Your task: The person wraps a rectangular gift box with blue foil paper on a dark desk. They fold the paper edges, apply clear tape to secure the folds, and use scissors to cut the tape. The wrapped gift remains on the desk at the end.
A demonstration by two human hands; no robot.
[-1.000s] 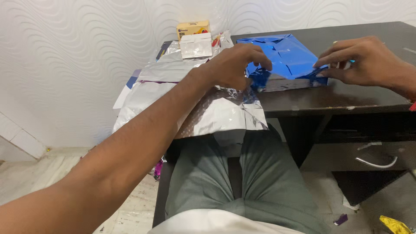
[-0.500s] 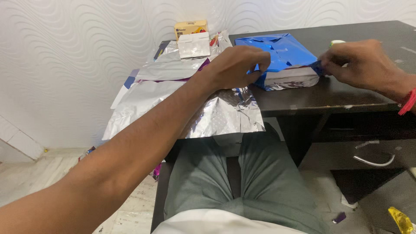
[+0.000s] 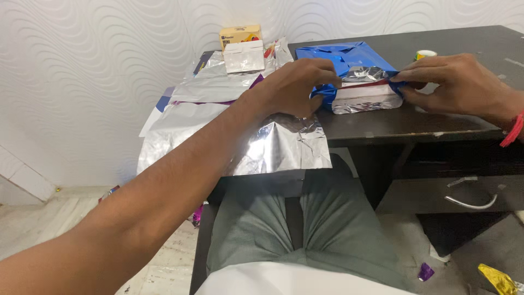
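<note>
A flat parcel half wrapped in shiny blue foil paper [image 3: 349, 57] lies on the dark wooden desk [image 3: 436, 123]. Its near flap is folded back, showing the silver underside [image 3: 363, 101] and a red edge beneath. My left hand [image 3: 292, 87] pinches the blue paper at the parcel's left near corner. My right hand [image 3: 456, 82] pinches the paper at the right near corner. Both hands rest on the desk top.
Silver wrapping sheets [image 3: 273, 145] lie stacked at the left and hang over the desk's edge. A small yellow carton [image 3: 240, 37] and a white box [image 3: 246, 57] stand at the back. A tape roll [image 3: 426, 54] sits behind my right hand. A drawer with a handle [image 3: 469, 205] is below.
The near flap of blue paper has been folded up and back over the parcel, exposing its silver side. Both hands moved slightly with the corners.
</note>
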